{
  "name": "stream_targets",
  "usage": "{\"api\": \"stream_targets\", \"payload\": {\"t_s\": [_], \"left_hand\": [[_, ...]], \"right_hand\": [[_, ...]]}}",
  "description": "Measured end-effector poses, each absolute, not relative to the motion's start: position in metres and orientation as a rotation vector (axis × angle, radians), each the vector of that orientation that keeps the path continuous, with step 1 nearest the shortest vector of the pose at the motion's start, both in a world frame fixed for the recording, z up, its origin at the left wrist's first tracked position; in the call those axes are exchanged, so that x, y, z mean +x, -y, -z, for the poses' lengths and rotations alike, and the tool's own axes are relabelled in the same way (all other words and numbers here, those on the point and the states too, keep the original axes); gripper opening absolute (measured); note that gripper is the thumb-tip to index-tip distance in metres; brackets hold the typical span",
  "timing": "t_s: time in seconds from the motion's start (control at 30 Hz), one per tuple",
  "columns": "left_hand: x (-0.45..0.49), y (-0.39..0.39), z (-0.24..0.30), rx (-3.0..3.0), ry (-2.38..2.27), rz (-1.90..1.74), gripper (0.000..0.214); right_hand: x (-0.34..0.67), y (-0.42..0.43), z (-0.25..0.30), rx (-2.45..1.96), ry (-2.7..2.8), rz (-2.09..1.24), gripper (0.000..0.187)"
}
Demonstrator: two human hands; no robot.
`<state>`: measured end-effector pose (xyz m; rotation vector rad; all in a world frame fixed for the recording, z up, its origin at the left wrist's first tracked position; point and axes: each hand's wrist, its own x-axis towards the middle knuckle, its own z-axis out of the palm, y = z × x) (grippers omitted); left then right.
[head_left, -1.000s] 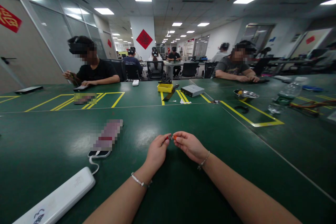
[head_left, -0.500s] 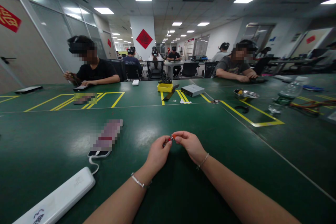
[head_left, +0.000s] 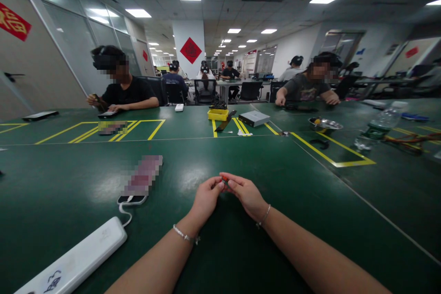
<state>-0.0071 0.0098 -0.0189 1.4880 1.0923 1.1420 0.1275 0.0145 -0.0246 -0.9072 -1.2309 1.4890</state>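
Observation:
Both of my hands meet above the green table (head_left: 193, 257), fingertips pinched around a tiny red-orange and dark piece (head_left: 225, 178). Its kind is too small to make out. My left hand (head_left: 206, 201) grips it from the left with thumb and fingers. From the other side my right hand (head_left: 248, 196) pinches it, its fingers stretching over toward the left fingertips. Most of the piece is hidden by the fingers. Left of my hands lies a phone (head_left: 132, 200) with a blurred screen, a white cable plugged into its near end.
A white power strip (head_left: 82, 252) lies at the near left. Farther off are a yellow tray (head_left: 217, 115), a grey box (head_left: 254, 118), a metal bowl (head_left: 325, 125) and a plastic bottle (head_left: 381, 124). Two people (head_left: 127, 89) (head_left: 310, 85) sit across the table.
My hands have drawn closer together, and my right fingers now reach farther over the small piece. Across the table, the right-hand person's hands have moved apart.

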Motion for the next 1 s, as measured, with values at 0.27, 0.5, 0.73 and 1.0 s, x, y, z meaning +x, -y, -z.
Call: {"api": "stream_targets", "payload": {"t_s": [0.27,0.5,0.73,1.0], "left_hand": [[-0.009,-0.009,0.017,1.298,-1.044,-1.117,0.019],[-0.01,-0.008,0.016,1.291,-0.92,-1.011,0.017],[-0.007,-0.008,0.017,1.35,-0.949,-0.985,0.022],[-0.006,-0.006,0.018,1.396,-1.026,-0.991,0.024]], "right_hand": [[0.133,-0.011,0.01,-1.027,1.721,-0.996,0.039],[0.134,-0.003,0.004,-0.993,2.011,-0.339,0.031],[0.146,-0.007,-0.004,-1.018,2.102,-0.243,0.026],[0.302,-0.036,-0.021,-1.929,1.68,0.381,0.043]]}}
